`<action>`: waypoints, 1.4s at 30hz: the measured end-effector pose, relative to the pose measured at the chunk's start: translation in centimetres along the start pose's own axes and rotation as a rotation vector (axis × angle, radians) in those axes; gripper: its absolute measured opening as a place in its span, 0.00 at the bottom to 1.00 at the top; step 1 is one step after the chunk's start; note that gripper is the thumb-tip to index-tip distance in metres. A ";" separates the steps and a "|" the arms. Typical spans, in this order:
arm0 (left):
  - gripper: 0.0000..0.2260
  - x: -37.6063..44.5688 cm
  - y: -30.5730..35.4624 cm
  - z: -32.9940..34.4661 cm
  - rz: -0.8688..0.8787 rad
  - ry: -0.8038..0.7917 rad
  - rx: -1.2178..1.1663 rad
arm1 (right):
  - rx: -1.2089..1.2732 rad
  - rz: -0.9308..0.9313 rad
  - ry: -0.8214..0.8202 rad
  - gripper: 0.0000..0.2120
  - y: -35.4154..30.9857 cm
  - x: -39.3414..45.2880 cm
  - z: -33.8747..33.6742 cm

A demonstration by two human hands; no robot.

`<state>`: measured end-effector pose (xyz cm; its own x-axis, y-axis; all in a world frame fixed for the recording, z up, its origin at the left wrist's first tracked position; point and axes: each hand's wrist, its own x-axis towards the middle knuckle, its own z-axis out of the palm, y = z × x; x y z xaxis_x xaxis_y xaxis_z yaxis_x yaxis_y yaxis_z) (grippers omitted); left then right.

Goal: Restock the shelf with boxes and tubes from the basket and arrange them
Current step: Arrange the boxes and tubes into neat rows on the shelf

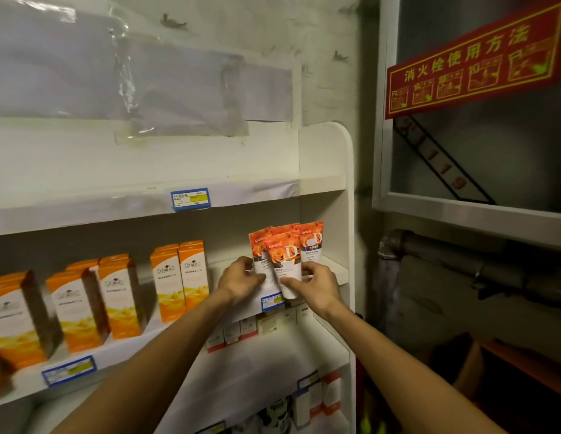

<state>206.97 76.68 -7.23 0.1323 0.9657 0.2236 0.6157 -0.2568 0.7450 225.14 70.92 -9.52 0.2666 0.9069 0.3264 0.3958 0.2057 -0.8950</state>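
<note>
Gripping the front tube [284, 264] with the right hand [316, 286], left hand [238, 281] pinching a tube [261, 258] at its 9 o'clock, orange boxes [179, 277] further left.

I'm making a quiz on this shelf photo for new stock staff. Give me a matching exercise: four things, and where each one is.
1. front tube
2. orange boxes
3. red sign
4. left hand

A. upper right, on the cabinet
B. pinched in the right hand
C. standing left of the tubes
D. on the left tube

Pairs: 1-B, 2-C, 3-A, 4-D
</note>
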 end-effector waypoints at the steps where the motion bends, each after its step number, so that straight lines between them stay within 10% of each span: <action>1: 0.22 0.7 0.0 0.2 0.001 -0.017 -0.027 | 0.011 0.000 0.000 0.21 0.1 0.3 0.2; 22: 0.15 3.8 -2.2 2.3 -0.011 0.138 -0.101 | 0.062 -0.010 0.072 0.22 1.4 2.7 4.6; 42: 0.33 -7.6 -1.7 0.6 0.064 0.097 0.180 | -0.190 0.022 0.247 0.14 -1.0 -4.7 4.4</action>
<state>205.33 69.82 -10.59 0.1058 0.9371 0.3327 0.7383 -0.2982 0.6050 219.62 68.05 -11.54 0.4735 0.7885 0.3926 0.5384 0.0937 -0.8375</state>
